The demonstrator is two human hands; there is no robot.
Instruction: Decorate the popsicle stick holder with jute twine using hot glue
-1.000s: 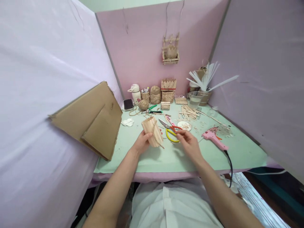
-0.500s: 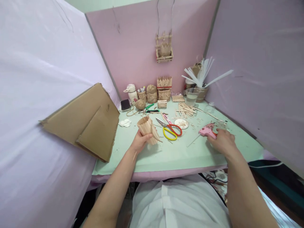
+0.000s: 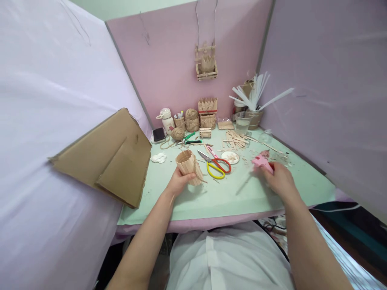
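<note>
**Wooden cup in the left hand, pink glue gun in the right**

I have the left hand (image 3: pixel 178 183) closed round the wooden-stick cup (image 3: pixel 187 164), left of the scissors (image 3: pixel 204 156) and over the near half of the green table (image 3: pixel 181 210). The thumb lies across the cup's near side, pressed to the sticks; the other fingers go behind it, so I can't tell how they are spaced. The cup leans, its open rim toward the upper left, with a twisted cord (image 3: pixel 198 172) down its right side.

On my right, the right hand (image 3: pixel 281 179) has its fingers curled round the handle of the glue gun (image 3: pixel 261 162) — blur and the back of the hand hide how tightly, and whether the gun touches the table is unclear to me. A pale glue stick (image 3: pixel 244 183) slants from it toward the lower left.

Between the hands lie the scissors, handles apart — one yellow, one red — with the white dish (image 3: pixel 223 156) just beside them. Loose sticks (image 3: pixel 234 141) are piled beyond the dish.
</note>
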